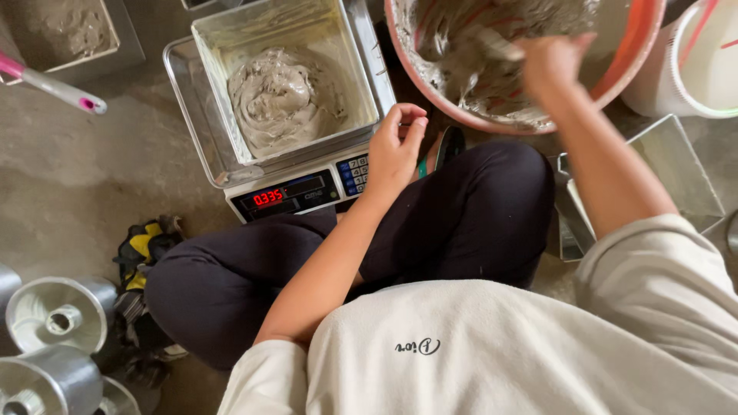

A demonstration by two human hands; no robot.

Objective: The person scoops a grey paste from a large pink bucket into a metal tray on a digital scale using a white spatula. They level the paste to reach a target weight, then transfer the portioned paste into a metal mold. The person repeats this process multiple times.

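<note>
The right hand point(552, 63) is reaching into the far pink basin point(642, 46), gripping a scoop buried in grey paste point(492, 46). The left hand point(393, 150) is hovering loosely curled, empty, beside the scale point(296, 192) carrying a paste-filled metal tray point(280, 96).

grey paste point(278, 98), red-rimmed basin point(644, 48), black trousers point(430, 230)

On the concrete floor point(92, 177) to the left, a pink-and-white handle point(50, 83) lies slantwise near a grey tray of mix point(65, 34) in the upper corner. Lower left stand three shiny metal ring moulds point(58, 313), each with a central tube, close together, and just beside them a crumpled pair of yellow-and-black work gloves point(142, 250). On the right, a white bucket point(692, 65) with a green rim sits at the top edge, and below it an empty square metal tin point(676, 173) rests tilted
</note>
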